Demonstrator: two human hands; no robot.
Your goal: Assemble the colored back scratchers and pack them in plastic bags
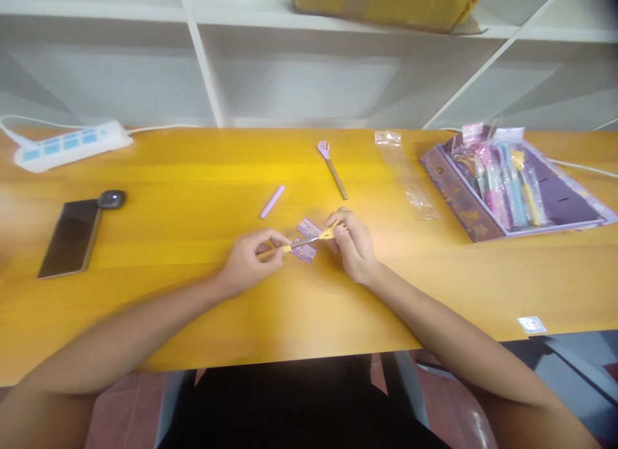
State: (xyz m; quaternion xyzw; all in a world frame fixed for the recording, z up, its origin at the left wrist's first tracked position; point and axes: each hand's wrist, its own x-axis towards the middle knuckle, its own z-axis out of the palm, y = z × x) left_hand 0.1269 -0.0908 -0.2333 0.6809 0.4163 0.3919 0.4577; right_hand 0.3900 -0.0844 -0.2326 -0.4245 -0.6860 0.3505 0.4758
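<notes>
A yellow back scratcher (305, 241) with a metal rod is held level between both hands. My left hand (255, 256) is closed on its yellow handle; my right hand (353, 244) pinches the claw-shaped head. Just beneath and behind the rod lie small purple cards (309, 228) on the table. Farther back rests a purple claw head on a metal rod (333, 169). To its left lies a separate purple handle (272, 201).
An open purple box (444, 192) with several wrapped scratchers stands at the right, beside a clear plastic sleeve (408, 175). At the left are a phone (70, 238), a black mouse (112, 199) and a white power strip (72, 146). Shelves rise behind the table.
</notes>
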